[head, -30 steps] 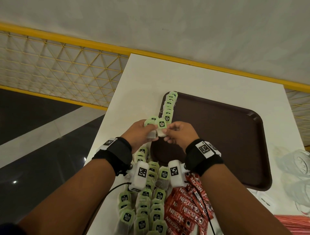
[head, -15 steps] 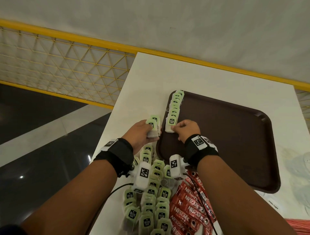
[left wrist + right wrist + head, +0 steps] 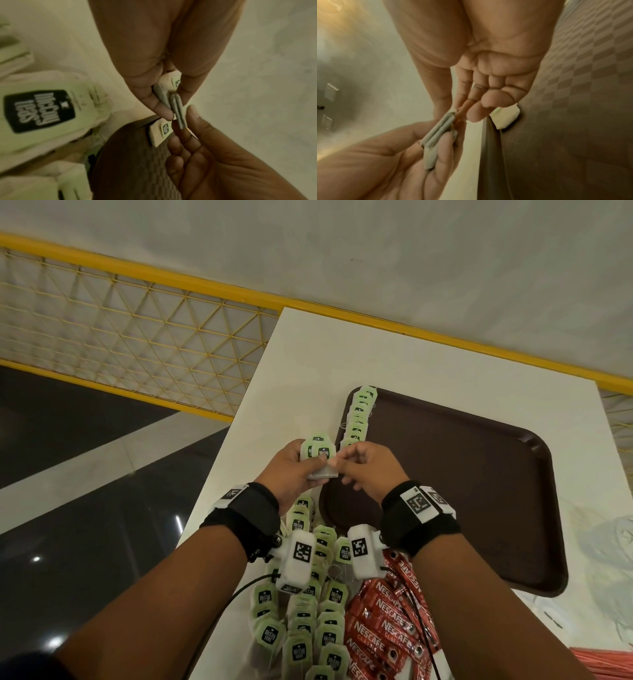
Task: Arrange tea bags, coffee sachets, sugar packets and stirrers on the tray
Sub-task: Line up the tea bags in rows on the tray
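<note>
My left hand (image 3: 317,470) grips a small stack of green-labelled tea bags (image 3: 320,453) just off the near-left corner of the brown tray (image 3: 462,474). My right hand (image 3: 337,463) meets it, with thumb and forefinger pinching the edge of one bag in that stack. The left wrist view shows the stack (image 3: 176,108) edge-on between both hands. A row of tea bags (image 3: 359,419) lies overlapped along the tray's left side; its nearest bag (image 3: 161,132) sits just under my fingers. The rest of the tray holds nothing.
A loose pile of tea bags (image 3: 305,621) covers the white table (image 3: 308,364) under my wrists, with red Nescafe sachets (image 3: 383,628) to its right. Red stirrers or packets (image 3: 603,662) show at the bottom right. A clear plastic bag (image 3: 609,542) lies right of the tray. The table's left edge drops to a dark floor.
My right hand left the end of the row on the tray, where it set a bag down, and came back to the stack in my left hand, pinching another bag.
</note>
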The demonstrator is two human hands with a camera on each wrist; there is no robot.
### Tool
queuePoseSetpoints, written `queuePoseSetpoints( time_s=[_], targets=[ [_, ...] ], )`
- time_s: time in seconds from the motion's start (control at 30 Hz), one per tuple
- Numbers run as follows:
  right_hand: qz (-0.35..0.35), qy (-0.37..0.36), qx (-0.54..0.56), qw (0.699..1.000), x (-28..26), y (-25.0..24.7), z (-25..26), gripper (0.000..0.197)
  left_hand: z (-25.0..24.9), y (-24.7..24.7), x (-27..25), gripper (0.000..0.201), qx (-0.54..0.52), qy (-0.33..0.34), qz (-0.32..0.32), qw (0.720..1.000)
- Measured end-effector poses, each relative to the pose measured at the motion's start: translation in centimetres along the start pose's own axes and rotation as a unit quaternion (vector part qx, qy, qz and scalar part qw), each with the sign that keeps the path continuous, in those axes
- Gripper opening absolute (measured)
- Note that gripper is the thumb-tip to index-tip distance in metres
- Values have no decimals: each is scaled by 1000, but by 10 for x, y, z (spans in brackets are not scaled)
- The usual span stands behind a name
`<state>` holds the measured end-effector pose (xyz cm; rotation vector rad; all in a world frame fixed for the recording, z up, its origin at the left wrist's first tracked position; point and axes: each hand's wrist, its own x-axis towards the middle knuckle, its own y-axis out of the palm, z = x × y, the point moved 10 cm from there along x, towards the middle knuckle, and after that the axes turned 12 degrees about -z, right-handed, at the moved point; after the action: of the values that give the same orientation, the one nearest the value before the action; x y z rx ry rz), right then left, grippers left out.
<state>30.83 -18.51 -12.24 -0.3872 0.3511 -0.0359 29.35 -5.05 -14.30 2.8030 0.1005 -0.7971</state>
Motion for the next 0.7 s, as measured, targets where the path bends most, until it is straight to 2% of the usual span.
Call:
queuePoseSetpoints(
  time_s=[0.13, 0.27, 0.3, 0.43, 0.7],
  targets=[
    [-17, 1, 8, 1000, 2, -3, -7, 8, 1, 1, -1, 20, -12, -7, -1, 1000],
    [-43, 57, 35, 997, 4, -13, -28, 7, 10, -4, 3, 12, -61, -64, -26, 996],
    [-52, 72, 33, 996, 5, -16, -34, 7, 11, -5, 3, 15, -68, -68, -26, 995],
    [-75, 112, 1, 991, 8, -22, -51, 7, 10, -8, 1, 30, -35, -53, -16, 998],
    [-98, 133, -53, 985, 18, -26, -56, 12, 11, -12, -1, 26, -18, -33, -21, 999]
  ],
)
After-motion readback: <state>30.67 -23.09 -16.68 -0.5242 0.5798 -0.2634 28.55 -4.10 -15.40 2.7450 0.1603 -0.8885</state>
